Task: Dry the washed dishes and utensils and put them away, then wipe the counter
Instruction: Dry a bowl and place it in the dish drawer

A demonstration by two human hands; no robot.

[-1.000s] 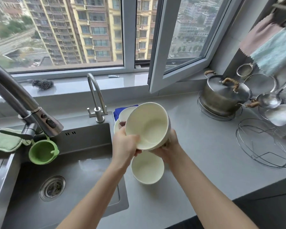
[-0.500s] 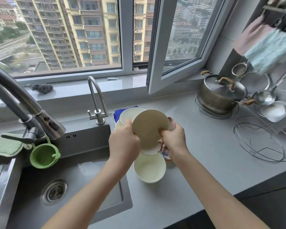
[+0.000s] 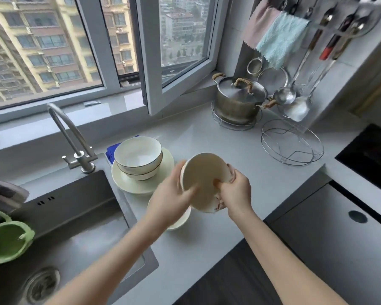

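Note:
A cream bowl (image 3: 201, 176) is held tilted above the counter, its pale surface facing me. My left hand (image 3: 171, 198) grips its left rim and is blurred by motion. My right hand (image 3: 234, 192) holds its right side, with a bit of patterned cloth showing under the fingers. A second cream bowl (image 3: 180, 221) sits on the counter beneath, mostly hidden by my left hand. Behind them two stacked white bowls (image 3: 139, 158) with dark rims rest on a cream plate (image 3: 163, 175), and a blue cloth (image 3: 110, 150) lies behind the plate.
The steel sink (image 3: 75, 216) and tap (image 3: 75, 142) lie to the left, with a green strainer (image 3: 7, 241) on the sink's edge. A lidded pot (image 3: 240, 100), a wire rack (image 3: 291, 143), hanging ladles (image 3: 295, 100) and cloths (image 3: 279, 38) stand at the right. An open window sash (image 3: 154, 62) juts over the counter.
The view has swung right. The held bowl has moved right and lower, clear of the stacked bowls, and my left hand has slid along its rim.

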